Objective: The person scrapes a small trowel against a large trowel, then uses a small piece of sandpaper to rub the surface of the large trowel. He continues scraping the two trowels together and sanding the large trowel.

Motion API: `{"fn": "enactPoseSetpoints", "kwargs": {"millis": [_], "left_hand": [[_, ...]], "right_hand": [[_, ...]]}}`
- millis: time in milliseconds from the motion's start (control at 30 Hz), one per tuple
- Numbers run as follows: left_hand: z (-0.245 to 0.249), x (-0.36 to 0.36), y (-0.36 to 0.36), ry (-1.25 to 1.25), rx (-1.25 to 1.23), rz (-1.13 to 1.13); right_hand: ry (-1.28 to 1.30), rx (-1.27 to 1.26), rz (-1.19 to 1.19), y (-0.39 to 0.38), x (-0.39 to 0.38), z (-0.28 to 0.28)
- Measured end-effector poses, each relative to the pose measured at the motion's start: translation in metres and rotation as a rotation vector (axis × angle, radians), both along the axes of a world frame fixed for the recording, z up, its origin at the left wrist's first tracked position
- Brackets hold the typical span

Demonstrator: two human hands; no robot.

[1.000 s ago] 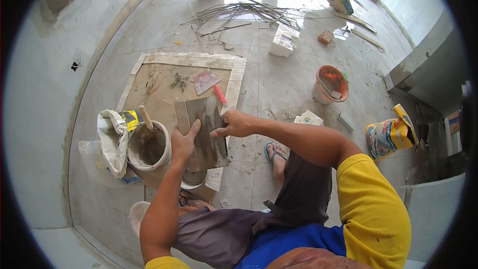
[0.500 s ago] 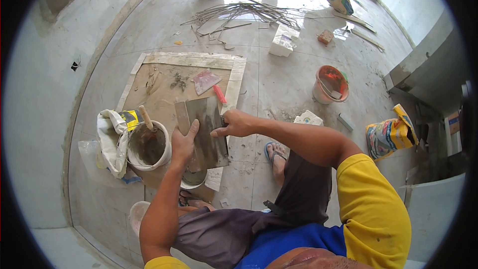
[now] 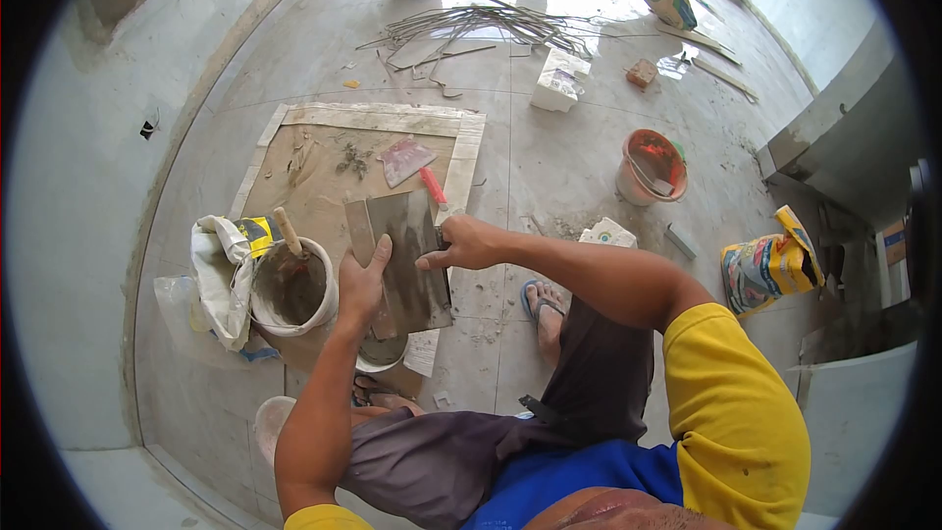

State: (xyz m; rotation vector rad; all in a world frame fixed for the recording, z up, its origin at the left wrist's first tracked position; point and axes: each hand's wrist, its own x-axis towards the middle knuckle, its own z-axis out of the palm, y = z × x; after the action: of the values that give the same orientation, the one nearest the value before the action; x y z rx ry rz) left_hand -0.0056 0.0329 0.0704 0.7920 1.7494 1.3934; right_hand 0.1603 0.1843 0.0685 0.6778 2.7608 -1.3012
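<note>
While the left hand [image 3: 365, 280] clasps a grey tile [image 3: 410, 260], long axis pointing away, the right hand [image 3: 461, 243] grips a trowel [image 3: 433, 186].

The grey tiled floor [image 3: 549, 167] carries a bare patch framed by tile strips [image 3: 378, 120], with a white bucket [image 3: 289, 290] and a crumpled sack [image 3: 221, 275] at its near edge. Farther off lie a bundle of thin rods [image 3: 481, 27], a white block [image 3: 560, 79], an orange bucket [image 3: 652, 165] and a yellow bag [image 3: 770, 265]
</note>
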Motion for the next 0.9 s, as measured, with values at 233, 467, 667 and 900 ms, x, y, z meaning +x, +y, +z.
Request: {"fn": "enactPoseSetpoints", "kwargs": {"millis": [233,467,667,900], "left_hand": [[-0.0059,-0.002,0.0005,0.002,0.004,0.002],[-0.0044,-0.0007,0.0002,0.012,0.015,0.009],[-0.0002,0.0006,-0.0005,0.017,-0.001,0.005],[0.0014,0.0009,-0.0005,0.033,-0.016,0.002]], "right_hand": [[-0.011,-0.01,-0.004,-0.0001,-0.0001,0.0011],[-0.014,-0.003,-0.002,0.001,-0.0009,-0.0034],[-0.019,0.014,0.007,0.0017,-0.0015,-0.0054],[-0.018,0.015,0.001,0.0013,-0.0006,-0.0044]]}}
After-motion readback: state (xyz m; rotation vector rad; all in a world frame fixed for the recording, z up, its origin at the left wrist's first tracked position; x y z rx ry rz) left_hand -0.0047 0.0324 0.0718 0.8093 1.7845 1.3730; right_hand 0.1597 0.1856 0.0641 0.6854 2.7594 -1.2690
